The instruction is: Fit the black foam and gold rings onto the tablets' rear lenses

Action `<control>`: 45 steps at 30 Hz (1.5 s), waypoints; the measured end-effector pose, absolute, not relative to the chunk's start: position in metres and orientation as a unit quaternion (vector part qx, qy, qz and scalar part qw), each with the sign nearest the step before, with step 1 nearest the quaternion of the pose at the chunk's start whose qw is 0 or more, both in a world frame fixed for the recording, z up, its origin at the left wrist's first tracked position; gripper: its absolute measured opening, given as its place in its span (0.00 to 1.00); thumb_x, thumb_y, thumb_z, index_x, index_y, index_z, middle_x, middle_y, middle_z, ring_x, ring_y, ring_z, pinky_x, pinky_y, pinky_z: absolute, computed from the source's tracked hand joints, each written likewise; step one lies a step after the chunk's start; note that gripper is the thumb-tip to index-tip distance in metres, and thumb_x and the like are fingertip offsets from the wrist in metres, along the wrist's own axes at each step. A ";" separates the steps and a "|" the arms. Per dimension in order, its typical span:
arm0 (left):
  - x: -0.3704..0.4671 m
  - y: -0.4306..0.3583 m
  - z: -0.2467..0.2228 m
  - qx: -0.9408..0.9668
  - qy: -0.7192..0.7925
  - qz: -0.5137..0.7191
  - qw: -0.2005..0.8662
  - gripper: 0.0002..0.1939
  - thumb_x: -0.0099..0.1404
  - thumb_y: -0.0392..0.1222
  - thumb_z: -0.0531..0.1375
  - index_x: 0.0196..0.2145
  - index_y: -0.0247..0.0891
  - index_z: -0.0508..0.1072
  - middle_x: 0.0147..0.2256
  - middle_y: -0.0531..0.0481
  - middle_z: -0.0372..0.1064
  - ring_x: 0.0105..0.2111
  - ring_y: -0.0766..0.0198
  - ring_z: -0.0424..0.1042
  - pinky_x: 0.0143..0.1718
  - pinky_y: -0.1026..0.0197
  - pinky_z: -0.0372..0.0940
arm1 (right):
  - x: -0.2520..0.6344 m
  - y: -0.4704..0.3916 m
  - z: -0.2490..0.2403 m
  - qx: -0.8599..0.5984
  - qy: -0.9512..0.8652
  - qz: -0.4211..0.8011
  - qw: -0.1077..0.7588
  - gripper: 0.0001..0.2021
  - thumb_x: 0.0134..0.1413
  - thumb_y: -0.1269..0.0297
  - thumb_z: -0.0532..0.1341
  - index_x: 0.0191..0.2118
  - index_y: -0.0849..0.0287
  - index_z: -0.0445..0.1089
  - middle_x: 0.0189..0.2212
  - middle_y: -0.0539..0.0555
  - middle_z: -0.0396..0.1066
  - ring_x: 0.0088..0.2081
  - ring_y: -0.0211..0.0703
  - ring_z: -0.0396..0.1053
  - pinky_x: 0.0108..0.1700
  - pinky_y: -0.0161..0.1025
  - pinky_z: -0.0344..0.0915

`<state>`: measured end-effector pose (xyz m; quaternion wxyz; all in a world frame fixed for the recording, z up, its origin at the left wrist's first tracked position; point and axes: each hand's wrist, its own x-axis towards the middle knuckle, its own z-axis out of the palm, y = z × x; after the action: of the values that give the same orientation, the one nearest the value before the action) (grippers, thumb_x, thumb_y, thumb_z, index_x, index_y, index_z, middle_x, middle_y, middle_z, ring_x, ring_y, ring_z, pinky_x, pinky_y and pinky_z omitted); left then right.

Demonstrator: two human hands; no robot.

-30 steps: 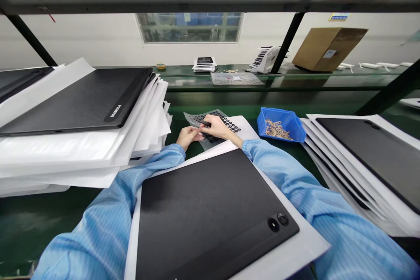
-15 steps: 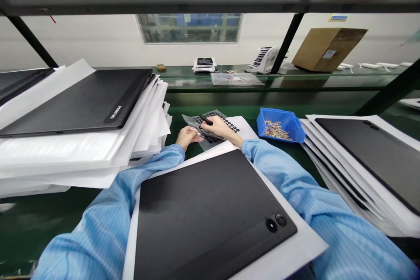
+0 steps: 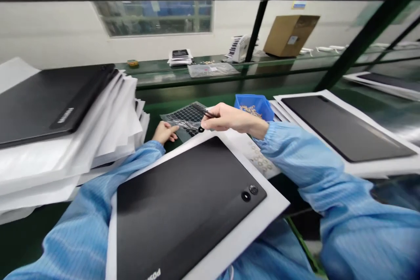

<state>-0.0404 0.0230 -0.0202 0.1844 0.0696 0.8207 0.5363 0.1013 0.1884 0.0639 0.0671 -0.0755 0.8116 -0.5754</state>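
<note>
R hand (image 3: 229, 118) has just come up off the sheet of black rings (image 3: 188, 116), which lies just beyond the tablet (image 3: 183, 201), and a single black ring (image 3: 201, 129) now shows at its fingertips, near the tablet's far corner; none showed there in the prev. frame. So prob. one pc. is off the sheet and the picking step looks done, tho ring isn't on the tablet yet. R fingers are closed round the tweezers (image 3: 210, 112); whether fingers or tool grip the ring, can't tell. L hand (image 3: 165, 132) sits beyond tablet's far L side, fingers bent at the edge of the clear film (image 3: 183, 124); can't tell if they pinch it. Tablet lies tilted on white wrap (image 3: 274, 203), lens end to the R. Vs. earlier frame, view has swung R: the wrapped stack (image 3: 105, 127) L of tablet is cut more, the one on the R (image 3: 348, 129) shows more, blue tray (image 3: 269, 113) beyond tablet's R is now partly hidden behind R hand, and pale rings (image 3: 262, 159) show btwn tablet and R sleeve (image 3: 308, 157).
</note>
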 end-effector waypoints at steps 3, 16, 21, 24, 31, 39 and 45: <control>-0.032 0.018 0.005 0.130 0.842 0.487 0.193 0.10 0.62 0.32 0.61 0.25 0.34 0.64 0.19 0.60 0.57 0.17 0.73 0.59 0.18 0.72 0.53 | 0.165 0.188 0.068 -0.003 0.815 -0.574 0.074 0.05 0.45 0.69 0.61 0.23 0.65 0.68 0.14 0.44 0.53 0.16 0.26 0.46 0.17 0.30 0.40; 0.002 -0.014 0.057 0.628 0.703 0.158 0.294 0.13 0.54 0.51 0.62 0.30 0.41 0.67 0.28 0.55 0.62 0.27 0.66 0.61 0.28 0.67 0.60 | 0.254 0.171 0.038 0.160 0.781 -0.598 0.079 0.07 0.49 0.65 0.60 0.26 0.64 0.66 0.11 0.42 0.57 0.15 0.26 0.54 0.19 0.27 0.49; 0.003 -0.010 0.057 0.621 0.706 0.159 0.300 0.13 0.53 0.53 0.62 0.28 0.41 0.66 0.27 0.55 0.61 0.26 0.66 0.60 0.26 0.68 0.59 | 0.255 0.170 0.039 0.175 0.786 -0.587 0.081 0.06 0.49 0.66 0.59 0.27 0.64 0.67 0.11 0.43 0.60 0.14 0.27 0.56 0.19 0.27 0.50; 0.005 -0.009 0.059 0.618 0.704 0.173 0.305 0.13 0.53 0.52 0.62 0.28 0.41 0.67 0.26 0.56 0.60 0.26 0.66 0.60 0.25 0.69 0.59 | 0.256 0.168 0.042 0.182 0.792 -0.577 0.081 0.05 0.48 0.69 0.59 0.25 0.63 0.67 0.10 0.43 0.60 0.14 0.27 0.56 0.19 0.27 0.51; 0.006 -0.007 0.058 0.617 0.701 0.180 0.308 0.13 0.52 0.53 0.63 0.27 0.41 0.67 0.25 0.56 0.60 0.25 0.67 0.60 0.24 0.70 0.59 | 0.253 0.163 0.046 0.211 0.802 -0.553 0.082 0.03 0.46 0.73 0.57 0.25 0.63 0.68 0.10 0.43 0.61 0.14 0.28 0.57 0.20 0.27 0.52; 0.005 -0.008 0.057 0.617 0.705 0.172 0.304 0.14 0.52 0.54 0.62 0.27 0.42 0.67 0.25 0.56 0.60 0.25 0.67 0.61 0.24 0.70 0.60 | 0.251 0.162 0.050 0.223 0.821 -0.516 0.098 0.03 0.44 0.72 0.57 0.23 0.61 0.64 0.10 0.44 0.62 0.16 0.30 0.60 0.21 0.29 0.52; -0.002 -0.010 0.052 0.615 0.709 0.161 0.305 0.15 0.52 0.55 0.63 0.28 0.42 0.66 0.26 0.56 0.60 0.26 0.66 0.62 0.26 0.69 0.60 | 0.251 0.165 0.048 0.209 0.814 -0.532 0.107 0.05 0.46 0.71 0.58 0.23 0.61 0.61 0.10 0.43 0.61 0.15 0.29 0.58 0.20 0.28 0.51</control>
<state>-0.0019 -0.0105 0.0517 0.3050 0.6151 0.7092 0.1605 0.2507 0.1647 0.0478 0.1074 0.2086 0.8136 -0.5319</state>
